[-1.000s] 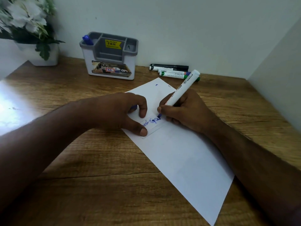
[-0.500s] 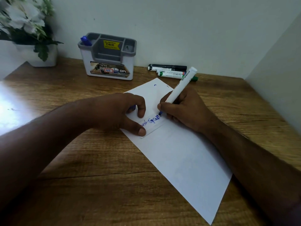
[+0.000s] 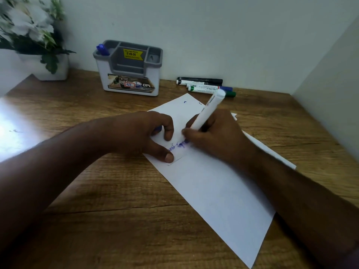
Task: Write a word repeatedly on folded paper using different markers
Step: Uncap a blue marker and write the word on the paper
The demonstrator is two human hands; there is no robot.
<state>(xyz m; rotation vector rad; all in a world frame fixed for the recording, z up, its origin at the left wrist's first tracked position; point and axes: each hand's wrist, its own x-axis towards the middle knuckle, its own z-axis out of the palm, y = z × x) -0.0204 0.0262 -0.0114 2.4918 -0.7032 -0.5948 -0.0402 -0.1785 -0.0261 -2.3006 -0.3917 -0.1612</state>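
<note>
A small folded white paper (image 3: 177, 154) lies on a larger white sheet (image 3: 223, 200) on the wooden desk (image 3: 116, 220). Blue handwriting runs across the folded paper. My right hand (image 3: 217, 136) grips a white marker (image 3: 207, 109), with its blue tip down on the writing. My left hand (image 3: 136, 133) presses its thumb on the folded paper's near corner. Its curled fingers hold a blue marker cap (image 3: 158, 129), mostly hidden.
Three capped markers lie by the back wall: black (image 3: 200, 81), green (image 3: 204, 89) and a blue one (image 3: 226, 87) between them. A grey-and-white desk organizer (image 3: 128, 74) holds a blue pen (image 3: 103, 49). A white flower pot (image 3: 52, 68) stands back left; a side wall (image 3: 330, 84) rises on the right.
The marker tip has crept along the blue writing, adding strokes. My left hand has stayed pressed on the folded paper.
</note>
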